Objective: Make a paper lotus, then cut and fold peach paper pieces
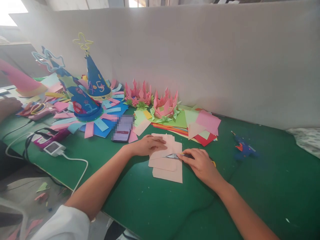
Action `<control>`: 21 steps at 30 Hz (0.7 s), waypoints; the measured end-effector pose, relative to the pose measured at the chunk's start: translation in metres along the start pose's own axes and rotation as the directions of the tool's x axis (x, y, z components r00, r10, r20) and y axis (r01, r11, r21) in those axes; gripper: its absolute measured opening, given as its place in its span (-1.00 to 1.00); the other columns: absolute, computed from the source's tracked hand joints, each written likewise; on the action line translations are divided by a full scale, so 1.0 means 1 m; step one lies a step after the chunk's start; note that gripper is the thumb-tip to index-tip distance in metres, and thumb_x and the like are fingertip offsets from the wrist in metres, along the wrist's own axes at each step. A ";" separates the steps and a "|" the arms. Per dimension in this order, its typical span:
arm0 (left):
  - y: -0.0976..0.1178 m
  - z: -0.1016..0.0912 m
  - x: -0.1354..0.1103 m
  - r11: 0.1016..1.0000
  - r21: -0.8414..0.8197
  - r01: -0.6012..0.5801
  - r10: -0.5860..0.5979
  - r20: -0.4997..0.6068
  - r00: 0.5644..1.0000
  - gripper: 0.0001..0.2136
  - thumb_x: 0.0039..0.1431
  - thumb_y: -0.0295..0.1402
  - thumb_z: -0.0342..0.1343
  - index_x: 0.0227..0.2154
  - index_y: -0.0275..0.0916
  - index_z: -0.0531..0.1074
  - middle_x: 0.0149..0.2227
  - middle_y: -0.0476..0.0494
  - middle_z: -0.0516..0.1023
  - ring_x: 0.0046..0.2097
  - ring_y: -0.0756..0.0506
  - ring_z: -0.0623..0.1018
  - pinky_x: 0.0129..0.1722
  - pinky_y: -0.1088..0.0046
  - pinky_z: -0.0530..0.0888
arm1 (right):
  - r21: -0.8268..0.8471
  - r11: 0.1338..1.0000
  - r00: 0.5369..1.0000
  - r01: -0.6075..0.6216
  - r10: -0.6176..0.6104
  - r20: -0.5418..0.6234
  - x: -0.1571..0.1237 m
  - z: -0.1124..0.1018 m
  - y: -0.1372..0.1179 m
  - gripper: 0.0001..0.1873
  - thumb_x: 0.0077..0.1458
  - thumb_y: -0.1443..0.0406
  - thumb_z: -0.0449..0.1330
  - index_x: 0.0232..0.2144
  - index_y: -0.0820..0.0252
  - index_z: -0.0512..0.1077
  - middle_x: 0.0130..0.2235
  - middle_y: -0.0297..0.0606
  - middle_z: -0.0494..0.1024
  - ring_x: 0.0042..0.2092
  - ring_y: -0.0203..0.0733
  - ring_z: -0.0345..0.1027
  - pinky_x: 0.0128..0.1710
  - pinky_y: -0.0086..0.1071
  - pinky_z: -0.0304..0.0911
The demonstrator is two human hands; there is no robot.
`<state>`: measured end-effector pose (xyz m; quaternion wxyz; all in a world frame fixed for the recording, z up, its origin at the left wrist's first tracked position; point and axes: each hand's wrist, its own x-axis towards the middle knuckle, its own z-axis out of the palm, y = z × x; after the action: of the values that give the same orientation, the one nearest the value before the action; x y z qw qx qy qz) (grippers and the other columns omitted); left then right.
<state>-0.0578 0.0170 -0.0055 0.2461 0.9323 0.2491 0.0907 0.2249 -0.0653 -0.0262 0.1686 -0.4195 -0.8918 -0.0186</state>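
Observation:
My left hand (pixel 149 145) lies with its fingers stretched out on the upper part of several pale pink paper pieces (pixel 168 173). The pieces overlap on the green table in front of me. My right hand (pixel 200 166) is closed round a pair of scissors (pixel 172 156), palm down. Their silver blades point left and rest over the papers, close below my left fingertips. A bit of yellow handle shows past the right hand; the rest of the handle is mostly covered by it.
Behind the papers lie coloured sheets (pixel 185 121) and two pink paper crowns (pixel 165 105). Left are a phone (pixel 123 128), blue cone hats (pixel 96 78) and a power strip (pixel 51 136) with cables. A blue glue gun (pixel 245 149) lies right. Another person's hand (pixel 10 106) is far left.

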 end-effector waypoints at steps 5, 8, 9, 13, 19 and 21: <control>-0.002 0.001 0.000 1.000 -0.014 -0.008 0.008 0.001 1.000 -0.62 0.32 -0.43 -0.24 0.05 0.05 0.35 0.17 0.04 0.31 0.25 -0.06 0.19 0.20 0.34 0.09 | 0.011 1.000 1.000 0.006 -0.006 0.021 -0.001 0.000 -0.003 -0.57 0.26 0.41 -0.09 0.02 -0.12 0.37 -0.12 -0.21 0.47 -0.11 -0.15 0.28 -0.16 -0.23 0.11; -0.002 0.001 0.000 1.000 -0.017 -0.007 0.007 -0.002 1.000 -0.62 0.32 -0.43 -0.24 0.04 0.04 0.35 0.16 0.02 0.32 0.25 -0.07 0.19 0.19 0.35 0.09 | 0.007 1.000 1.000 -0.004 0.004 0.024 0.000 -0.001 -0.005 -0.58 0.25 0.40 -0.08 0.02 -0.11 0.38 -0.11 -0.21 0.47 -0.11 -0.14 0.28 -0.17 -0.23 0.11; -0.002 0.001 0.000 1.000 -0.015 -0.006 0.006 -0.001 1.000 -0.62 0.32 -0.43 -0.24 0.04 0.03 0.35 0.16 0.02 0.32 0.25 -0.07 0.20 0.19 0.35 0.09 | 0.006 1.000 1.000 -0.008 0.007 0.022 0.001 -0.001 -0.007 -0.59 0.26 0.40 -0.08 0.02 -0.10 0.38 -0.12 -0.21 0.47 -0.11 -0.14 0.28 -0.18 -0.23 0.11; 0.000 -0.001 0.000 1.000 -0.005 0.003 -0.003 0.021 1.000 -0.60 0.30 -0.48 -0.24 0.05 0.03 0.34 0.17 0.02 0.31 0.26 -0.06 0.17 0.19 0.35 0.07 | 0.019 1.000 0.999 -0.004 0.003 0.033 0.004 -0.002 -0.011 -0.60 0.27 0.39 -0.09 0.01 -0.09 0.38 -0.12 -0.21 0.47 -0.11 -0.16 0.29 -0.18 -0.24 0.11; 0.000 -0.001 -0.001 1.000 -0.014 0.011 -0.010 0.022 1.000 -0.61 0.29 -0.47 -0.23 0.05 0.02 0.34 0.17 0.02 0.30 0.26 -0.06 0.17 0.19 0.35 0.07 | 0.013 1.000 1.000 -0.010 0.010 0.025 0.004 -0.003 -0.013 -0.60 0.28 0.35 -0.10 0.02 -0.14 0.37 -0.11 -0.23 0.47 -0.12 -0.17 0.29 -0.20 -0.25 0.11; 0.000 -0.001 -0.001 1.000 -0.022 0.006 -0.006 0.016 1.000 -0.61 0.30 -0.46 -0.23 0.04 0.02 0.35 0.17 0.02 0.31 0.25 -0.06 0.18 0.19 0.35 0.07 | 0.014 1.000 0.999 -0.010 0.010 0.038 0.005 -0.003 -0.015 -0.60 0.28 0.36 -0.10 0.03 -0.13 0.37 -0.12 -0.23 0.47 -0.12 -0.18 0.30 -0.20 -0.26 0.12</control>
<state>-0.0586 0.0171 -0.0048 0.2585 0.9294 0.2491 0.0854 0.2120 -0.0717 -0.0204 0.1549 -0.4229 -0.8928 -0.0037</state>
